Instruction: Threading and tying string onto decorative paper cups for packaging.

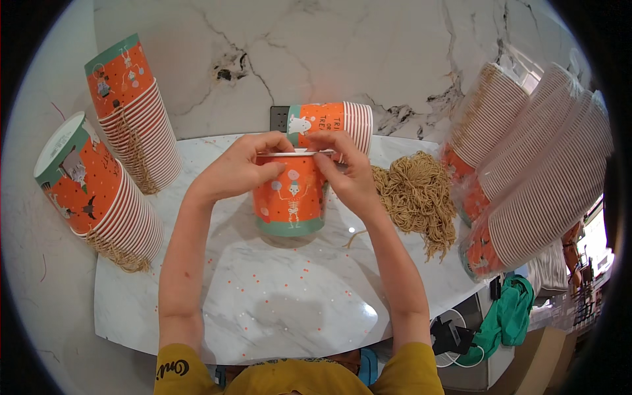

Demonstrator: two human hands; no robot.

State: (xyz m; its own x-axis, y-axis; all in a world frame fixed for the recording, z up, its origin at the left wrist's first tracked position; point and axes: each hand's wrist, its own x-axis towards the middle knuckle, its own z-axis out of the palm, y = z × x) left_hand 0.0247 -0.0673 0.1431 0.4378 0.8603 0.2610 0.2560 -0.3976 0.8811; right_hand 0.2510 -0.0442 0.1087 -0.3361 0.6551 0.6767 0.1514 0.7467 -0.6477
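An orange paper bucket (pixel 288 201) with a green base band and a skeleton print stands upright in the middle of the marble table. My left hand (pixel 240 168) grips its rim on the left, fingers over the edge and thumb on the outer wall. On the right side of the same rim, my right hand (pixel 345 172) pinches the edge between thumb and fingers. What lies inside the bucket, under my fingertips, is hidden. A heap of tan cord (pixel 421 201) rests just right of my right hand, with a loose end trailing toward the bucket.
Two stacks of orange buckets with tan cord handles, a nearer stack (pixel 122 204) and a farther stack (pixel 138 118), stand at left. Another stack (pixel 329 125) lies behind my hands. Plastic-wrapped bucket stacks (pixel 543 181) lean at right. Small orange paper dots (pixel 266 301) litter the tabletop (pixel 145 309).
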